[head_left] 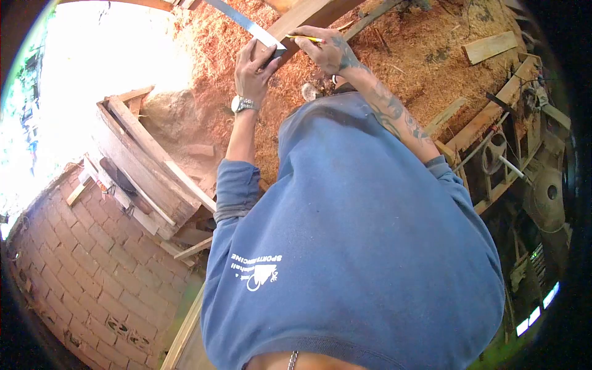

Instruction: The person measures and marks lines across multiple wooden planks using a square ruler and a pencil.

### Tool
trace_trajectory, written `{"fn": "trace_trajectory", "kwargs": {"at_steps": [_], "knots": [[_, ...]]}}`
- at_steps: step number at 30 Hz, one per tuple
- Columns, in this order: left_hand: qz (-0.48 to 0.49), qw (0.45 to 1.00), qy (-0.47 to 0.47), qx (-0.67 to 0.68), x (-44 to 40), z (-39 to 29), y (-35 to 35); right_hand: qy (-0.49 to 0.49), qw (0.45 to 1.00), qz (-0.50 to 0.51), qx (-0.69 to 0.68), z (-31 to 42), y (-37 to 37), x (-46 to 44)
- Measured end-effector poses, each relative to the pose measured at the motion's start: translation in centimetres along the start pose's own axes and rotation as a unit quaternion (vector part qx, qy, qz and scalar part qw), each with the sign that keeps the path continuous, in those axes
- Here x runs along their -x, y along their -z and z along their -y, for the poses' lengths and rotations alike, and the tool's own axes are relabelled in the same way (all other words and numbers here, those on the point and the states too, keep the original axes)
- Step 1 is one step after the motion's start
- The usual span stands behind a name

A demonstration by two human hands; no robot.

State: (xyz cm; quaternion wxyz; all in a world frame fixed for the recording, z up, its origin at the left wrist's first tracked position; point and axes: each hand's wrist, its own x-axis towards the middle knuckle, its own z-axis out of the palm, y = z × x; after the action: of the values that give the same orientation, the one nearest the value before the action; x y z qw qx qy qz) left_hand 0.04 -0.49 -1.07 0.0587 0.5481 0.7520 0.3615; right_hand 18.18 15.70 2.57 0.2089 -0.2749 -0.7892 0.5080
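A thick wooden beam (311, 17) runs slantwise at the top of the head view, over shavings. My left hand (251, 77), wearing a watch, is closed on a try square (242, 20). The square's long metal blade points to the upper left, and its dark stock lies near the beam's end. To the right, my right hand (330, 50) pinches a yellow pencil (313, 39) over the beam. The pencil's tip is close to the square's blade; whether it touches the wood I cannot tell.
Sawdust and shavings (394, 80) cover the ground. A loose board (490, 47) lies at the upper right. Timber framing with a wheel (494, 154) stands on the right. Stacked planks (148, 160) and a brick wall (92, 271) are on the left.
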Motion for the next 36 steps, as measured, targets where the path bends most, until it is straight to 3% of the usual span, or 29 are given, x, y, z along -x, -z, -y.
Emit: {"fn": "trace_trajectory", "kwargs": {"at_steps": [36], "knots": [[0.003,1.0,-0.002,-0.006,-0.1,-0.2,0.0,0.025,0.998,-0.02,0.045,0.5,-0.2,0.2]]}}
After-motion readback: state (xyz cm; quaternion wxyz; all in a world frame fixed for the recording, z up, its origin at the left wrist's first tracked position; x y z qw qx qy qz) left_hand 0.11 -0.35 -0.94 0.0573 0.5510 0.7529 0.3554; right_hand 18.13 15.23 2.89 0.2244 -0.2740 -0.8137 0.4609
